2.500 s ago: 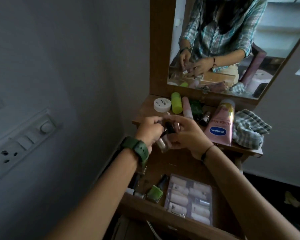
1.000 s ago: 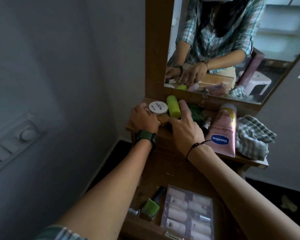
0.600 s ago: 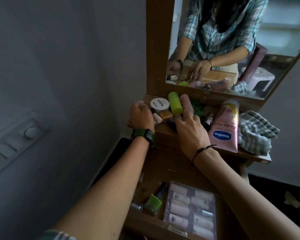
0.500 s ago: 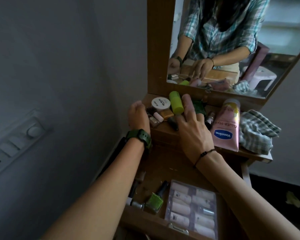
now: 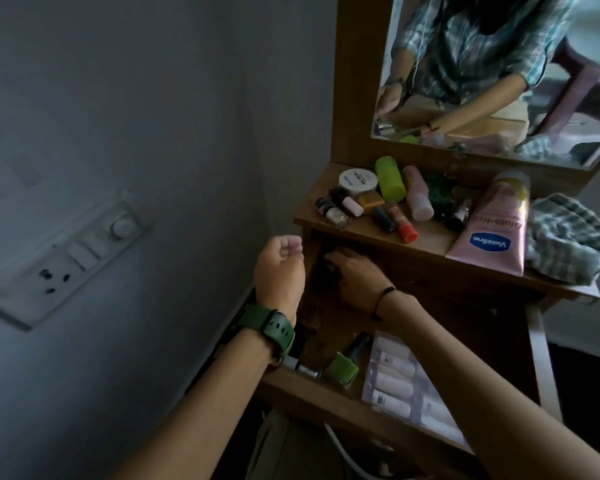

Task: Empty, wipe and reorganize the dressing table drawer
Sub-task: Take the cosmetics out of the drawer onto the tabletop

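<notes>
The wooden drawer (image 5: 312, 393) is pulled out below the dressing table top (image 5: 426, 237). In it lie a green nail polish bottle (image 5: 343, 365), a small silvery bottle (image 5: 302, 370) and a clear pack of little bottles (image 5: 406, 386). My right hand (image 5: 357, 271) reaches into the drawer's dark back corner, fingers spread over something dark; a grip is not discernible. My left hand (image 5: 281, 268), with a green watch, hovers curled at the drawer's left side, nothing visible in it. Several small bottles (image 5: 336, 211) lie on the table top.
On the table top lie a white jar (image 5: 357, 180), a lime bottle (image 5: 390, 180), a pink bottle (image 5: 418, 199), a Vaseline tube (image 5: 489, 233) and a checked cloth (image 5: 568, 240). A mirror (image 5: 499, 74) stands behind. The wall with a socket panel (image 5: 66, 261) is close on the left.
Both hands came down from the table top, leaving the small bottles lying there. My right hand went into the back of the drawer; my left curled beside it.
</notes>
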### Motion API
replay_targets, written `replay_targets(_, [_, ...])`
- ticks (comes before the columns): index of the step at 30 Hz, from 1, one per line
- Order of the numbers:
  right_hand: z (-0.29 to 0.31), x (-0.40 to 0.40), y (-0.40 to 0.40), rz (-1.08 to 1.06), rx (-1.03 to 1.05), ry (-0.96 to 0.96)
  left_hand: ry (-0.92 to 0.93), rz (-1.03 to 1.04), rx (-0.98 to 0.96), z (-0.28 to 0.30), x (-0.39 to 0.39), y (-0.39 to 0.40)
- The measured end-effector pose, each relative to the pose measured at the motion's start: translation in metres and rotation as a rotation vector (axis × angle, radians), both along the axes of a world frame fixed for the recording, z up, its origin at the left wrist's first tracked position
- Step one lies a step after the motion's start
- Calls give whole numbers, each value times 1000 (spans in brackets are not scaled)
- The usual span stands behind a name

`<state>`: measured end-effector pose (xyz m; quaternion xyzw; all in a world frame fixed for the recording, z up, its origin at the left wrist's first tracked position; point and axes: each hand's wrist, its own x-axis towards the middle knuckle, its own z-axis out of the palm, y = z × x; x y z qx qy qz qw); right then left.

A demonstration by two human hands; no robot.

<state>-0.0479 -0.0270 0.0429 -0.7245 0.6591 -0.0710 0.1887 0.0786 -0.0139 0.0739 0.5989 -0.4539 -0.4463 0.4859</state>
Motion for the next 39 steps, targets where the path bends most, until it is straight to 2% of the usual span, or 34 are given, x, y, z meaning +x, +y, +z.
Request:
replay_targets(2, [-5, 3, -11, -26, 21, -34, -61, 1, 2, 2, 0, -17])
replay_targets(4, [-9, 6, -17, -65, 37, -74, -116, -89, 16, 9, -6, -40])
replay_targets(9, [-19, 7, -16, -74, 46, -52, -488, -331, 1, 32, -31, -67])
replay_targets(11, [-22, 7, -16, -43, 43, -2, -559, -397, -18, 36, -36, -70])
replay_targets(20, [-29, 8, -6, 8, 12, 35, -639, -461, -36, 34, -44, -78])
replay_targets(31, [-31, 2, 2, 117, -39, 188, -665, -462, -30, 28, -37, -78])
replay_targets(39, [-33, -3, 3, 97, -20, 139, -639, -431, -69, 32, -37, -71])
